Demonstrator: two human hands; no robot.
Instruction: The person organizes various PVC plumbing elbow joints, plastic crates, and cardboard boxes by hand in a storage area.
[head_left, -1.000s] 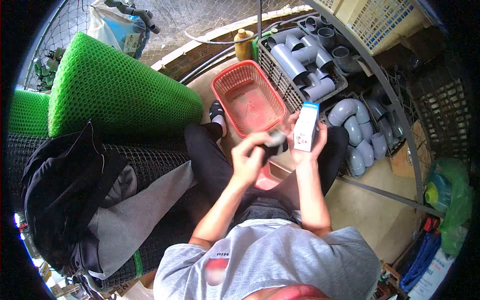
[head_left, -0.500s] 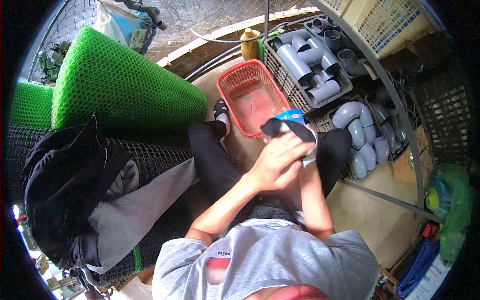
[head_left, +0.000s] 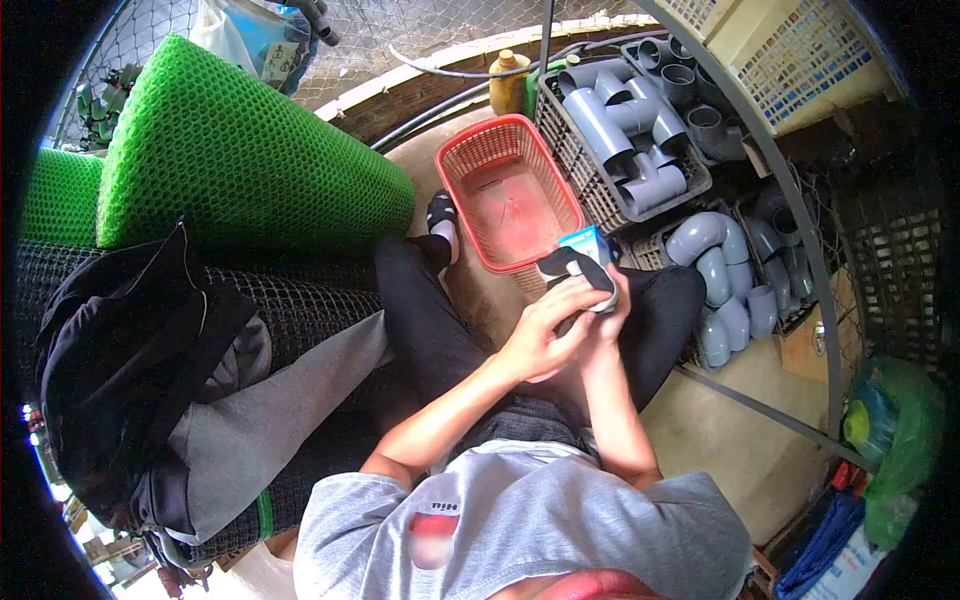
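In front of my lap both hands are together around a black-and-white, soft-looking item (head_left: 598, 281) whose exact kind I cannot make out. My left hand (head_left: 552, 325) lies over its near side with the fingers bent across it. My right hand (head_left: 612, 308) closes on it from the right, partly hidden behind the left. Just beyond the fingers shows a small blue-and-white packet or box (head_left: 583, 241); whether a hand holds it cannot be seen. A red plastic basket (head_left: 510, 205) stands on the floor just past the hands.
Crates of grey pipe fittings (head_left: 640, 125) stand to the right, with more curved grey fittings (head_left: 715, 270) nearer. Rolls of green mesh (head_left: 250, 160) lie at left, beside a dark jacket (head_left: 130, 340). A yellowish bottle (head_left: 508, 85) stands behind the basket. A metal frame bar (head_left: 760, 405) crosses at right.
My hands have turned slightly and drawn closer together around the black-and-white item. The blue-and-white packet now shows less, a little lower. The view has shifted slightly.
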